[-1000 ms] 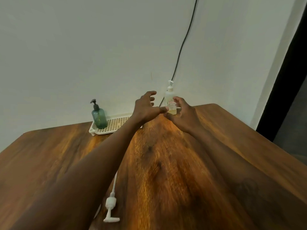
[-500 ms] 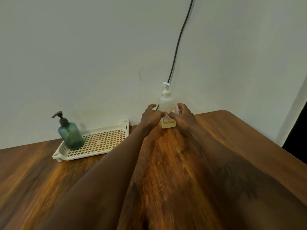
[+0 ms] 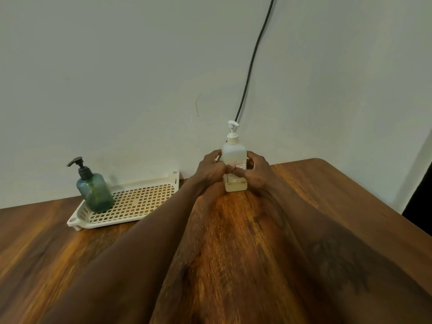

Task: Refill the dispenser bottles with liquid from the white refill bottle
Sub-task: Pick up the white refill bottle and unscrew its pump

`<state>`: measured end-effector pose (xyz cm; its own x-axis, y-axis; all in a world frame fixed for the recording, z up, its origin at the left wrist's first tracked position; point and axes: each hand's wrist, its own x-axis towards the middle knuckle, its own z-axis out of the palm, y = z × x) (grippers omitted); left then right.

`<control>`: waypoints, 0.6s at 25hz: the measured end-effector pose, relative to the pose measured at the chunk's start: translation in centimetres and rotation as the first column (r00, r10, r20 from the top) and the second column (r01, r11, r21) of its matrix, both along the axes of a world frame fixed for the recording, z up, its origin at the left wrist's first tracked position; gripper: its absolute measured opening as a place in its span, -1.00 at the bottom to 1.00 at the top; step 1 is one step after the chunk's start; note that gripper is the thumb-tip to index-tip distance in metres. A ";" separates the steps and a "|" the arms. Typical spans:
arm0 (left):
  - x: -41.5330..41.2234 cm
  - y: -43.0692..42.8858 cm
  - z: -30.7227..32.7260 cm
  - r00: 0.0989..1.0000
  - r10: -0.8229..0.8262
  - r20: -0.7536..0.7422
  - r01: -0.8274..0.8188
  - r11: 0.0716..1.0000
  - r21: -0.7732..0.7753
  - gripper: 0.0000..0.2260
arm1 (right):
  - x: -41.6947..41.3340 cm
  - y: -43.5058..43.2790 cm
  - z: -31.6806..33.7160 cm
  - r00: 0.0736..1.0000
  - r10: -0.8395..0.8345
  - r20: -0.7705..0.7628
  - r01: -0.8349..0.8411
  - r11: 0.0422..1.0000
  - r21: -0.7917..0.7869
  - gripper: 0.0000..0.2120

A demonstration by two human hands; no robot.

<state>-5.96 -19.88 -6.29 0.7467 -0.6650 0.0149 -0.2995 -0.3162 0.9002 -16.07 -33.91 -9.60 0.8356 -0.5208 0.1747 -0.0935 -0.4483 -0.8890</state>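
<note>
A translucent white pump bottle (image 3: 234, 153) stands upright at the far edge of the wooden table (image 3: 304, 206), close to the wall, with a little yellowish liquid at its bottom. My left hand (image 3: 209, 169) wraps its left side and my right hand (image 3: 256, 170) its right side, thumbs meeting over the label. A teal dispenser bottle (image 3: 95, 191) with a black pump stands on the left end of a cream perforated tray (image 3: 140, 202).
A black cable (image 3: 253, 57) runs down the wall behind the white bottle. A dark doorway edge (image 3: 420, 195) lies at the far right, past the table's rounded corner.
Both hands have closed onto the white pump bottle, the left one joining the right. The view has tilted up, and the loose white pump near the front edge has left the frame.
</note>
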 end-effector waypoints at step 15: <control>-15.0 19.6 5.5 0.995 -0.078 -0.061 0.070 0.990 -0.126 -0.47 | -16.2 16.8 5.5 0.975 0.187 0.117 -0.184 0.982 -0.038 -0.39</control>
<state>-20.92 -0.24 -0.75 0.6973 -0.7149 0.0530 -0.2571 -0.1804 0.9494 -32.28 -17.07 -4.14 0.8897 -0.3522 0.2906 0.0996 -0.4714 -0.8763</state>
